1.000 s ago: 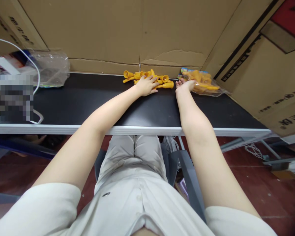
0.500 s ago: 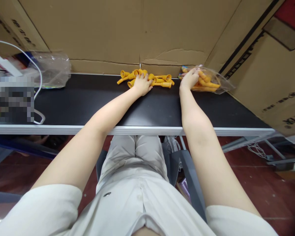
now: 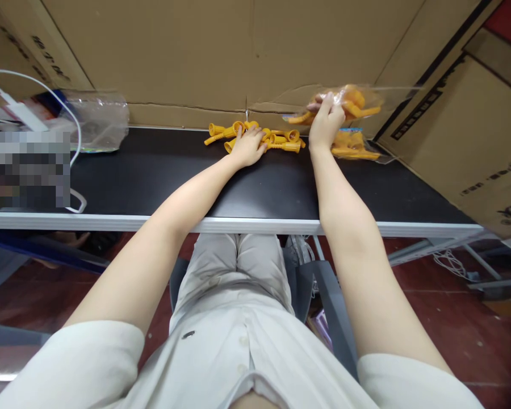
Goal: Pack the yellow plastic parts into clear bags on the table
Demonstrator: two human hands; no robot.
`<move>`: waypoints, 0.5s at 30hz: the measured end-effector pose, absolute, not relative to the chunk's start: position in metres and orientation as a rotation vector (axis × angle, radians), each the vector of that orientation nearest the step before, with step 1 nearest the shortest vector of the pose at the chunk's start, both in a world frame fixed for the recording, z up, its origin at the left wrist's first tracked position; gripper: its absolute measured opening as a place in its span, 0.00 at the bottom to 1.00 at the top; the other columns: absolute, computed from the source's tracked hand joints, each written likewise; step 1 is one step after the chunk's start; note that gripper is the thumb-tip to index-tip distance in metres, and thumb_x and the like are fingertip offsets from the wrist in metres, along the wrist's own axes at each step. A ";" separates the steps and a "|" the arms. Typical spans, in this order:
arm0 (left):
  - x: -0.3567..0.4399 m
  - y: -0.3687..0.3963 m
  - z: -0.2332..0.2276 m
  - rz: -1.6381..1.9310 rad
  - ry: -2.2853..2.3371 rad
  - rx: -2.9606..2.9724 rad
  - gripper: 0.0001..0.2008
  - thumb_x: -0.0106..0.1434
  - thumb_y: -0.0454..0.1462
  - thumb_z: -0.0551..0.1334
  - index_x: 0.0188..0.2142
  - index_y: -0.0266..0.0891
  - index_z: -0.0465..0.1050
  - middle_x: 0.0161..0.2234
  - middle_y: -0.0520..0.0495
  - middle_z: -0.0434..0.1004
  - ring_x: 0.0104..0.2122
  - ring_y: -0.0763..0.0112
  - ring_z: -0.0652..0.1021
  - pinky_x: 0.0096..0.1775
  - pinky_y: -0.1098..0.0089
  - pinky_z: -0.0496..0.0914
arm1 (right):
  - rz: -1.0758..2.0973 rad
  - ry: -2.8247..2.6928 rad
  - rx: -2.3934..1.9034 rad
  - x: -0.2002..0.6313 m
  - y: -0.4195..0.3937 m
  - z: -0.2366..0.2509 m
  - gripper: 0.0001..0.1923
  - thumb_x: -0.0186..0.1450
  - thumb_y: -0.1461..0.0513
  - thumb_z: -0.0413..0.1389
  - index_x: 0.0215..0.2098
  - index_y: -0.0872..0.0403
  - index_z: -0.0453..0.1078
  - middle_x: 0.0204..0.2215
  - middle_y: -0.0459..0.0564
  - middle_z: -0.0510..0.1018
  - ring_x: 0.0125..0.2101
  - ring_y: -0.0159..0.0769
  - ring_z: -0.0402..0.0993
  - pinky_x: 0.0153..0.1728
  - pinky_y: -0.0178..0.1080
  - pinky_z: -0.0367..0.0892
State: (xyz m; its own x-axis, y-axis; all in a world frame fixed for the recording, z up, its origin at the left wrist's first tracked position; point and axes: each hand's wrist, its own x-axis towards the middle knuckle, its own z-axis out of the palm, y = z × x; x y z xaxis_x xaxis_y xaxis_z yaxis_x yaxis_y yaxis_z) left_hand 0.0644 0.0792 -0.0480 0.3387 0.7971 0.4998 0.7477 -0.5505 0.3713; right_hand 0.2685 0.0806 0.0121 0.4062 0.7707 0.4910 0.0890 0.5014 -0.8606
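Several loose yellow plastic trumpets lie in a pile at the back of the black table. My left hand rests flat on that pile, fingers spread. My right hand is raised above the table and grips a clear plastic bag of yellow trumpets by its left end. Below it another filled bag of trumpets lies on the table.
Cardboard sheets wall the back and right side. An empty clear bag lies at the back left beside a white cable and a blurred patch. The table's front edge is white; my lap is beneath.
My right hand has closed on one bag of trumpets and lifted it off the table, leaving a second bag beneath. My left hand has stayed on the loose pile.
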 end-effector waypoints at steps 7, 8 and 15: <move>0.072 0.074 -0.017 1.315 1.158 1.472 0.35 0.87 0.48 0.35 0.70 0.25 0.67 0.66 0.27 0.78 0.68 0.57 0.78 0.71 0.60 0.66 | 0.524 -1.156 -0.943 0.236 0.044 0.040 0.25 0.82 0.48 0.39 0.46 0.45 0.77 0.45 0.53 0.84 0.65 0.49 0.80 0.52 0.48 0.86; 0.069 0.071 -0.012 1.305 1.066 1.331 0.39 0.86 0.50 0.31 0.72 0.22 0.63 0.66 0.25 0.78 0.65 0.57 0.81 0.69 0.62 0.69 | 0.540 -1.155 -0.976 0.232 0.041 0.042 0.24 0.81 0.46 0.41 0.47 0.44 0.77 0.45 0.54 0.84 0.64 0.51 0.81 0.49 0.49 0.87; 0.026 0.069 -0.003 1.157 0.974 1.603 0.49 0.72 0.75 0.43 0.62 0.41 0.80 0.55 0.32 0.88 0.60 0.39 0.84 0.57 0.46 0.80 | 0.841 -1.131 -0.847 0.216 0.026 0.045 0.22 0.81 0.44 0.45 0.43 0.44 0.75 0.44 0.54 0.86 0.63 0.52 0.82 0.55 0.54 0.84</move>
State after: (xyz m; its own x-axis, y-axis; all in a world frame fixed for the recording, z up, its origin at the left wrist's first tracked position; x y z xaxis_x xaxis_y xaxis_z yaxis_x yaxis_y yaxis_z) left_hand 0.0264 0.0689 -0.0034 0.2500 0.9351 0.2512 0.0883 -0.2804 0.9558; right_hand 0.2157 0.0260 0.0455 0.2116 0.8904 0.4030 -0.1297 0.4343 -0.8914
